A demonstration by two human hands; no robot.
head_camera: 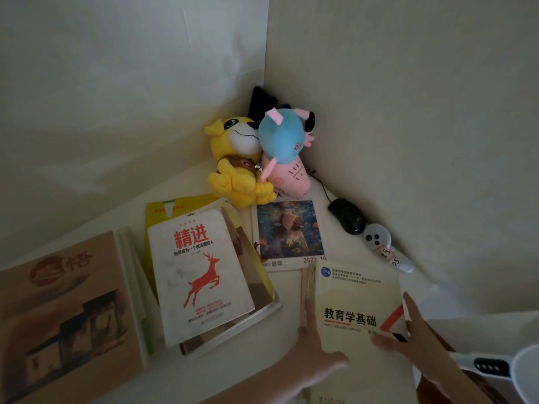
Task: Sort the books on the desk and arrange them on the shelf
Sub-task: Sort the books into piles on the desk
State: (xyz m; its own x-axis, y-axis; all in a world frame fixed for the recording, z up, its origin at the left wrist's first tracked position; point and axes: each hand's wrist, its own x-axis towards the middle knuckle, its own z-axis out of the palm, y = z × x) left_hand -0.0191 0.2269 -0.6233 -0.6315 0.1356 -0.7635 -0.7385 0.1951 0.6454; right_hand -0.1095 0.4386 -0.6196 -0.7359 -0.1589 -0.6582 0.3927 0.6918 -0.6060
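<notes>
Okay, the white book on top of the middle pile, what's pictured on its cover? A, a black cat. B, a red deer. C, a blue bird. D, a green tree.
B: the white book topping the middle pile carries a leaping red deer below red characters.

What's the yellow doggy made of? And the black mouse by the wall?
Yellow dog: soft plush fabric, it seems; fuzzy, matte surface and puffy stuffed paws. Mouse: probably hard plastic, smooth and slightly glossy; light glints on its black shell.
</notes>
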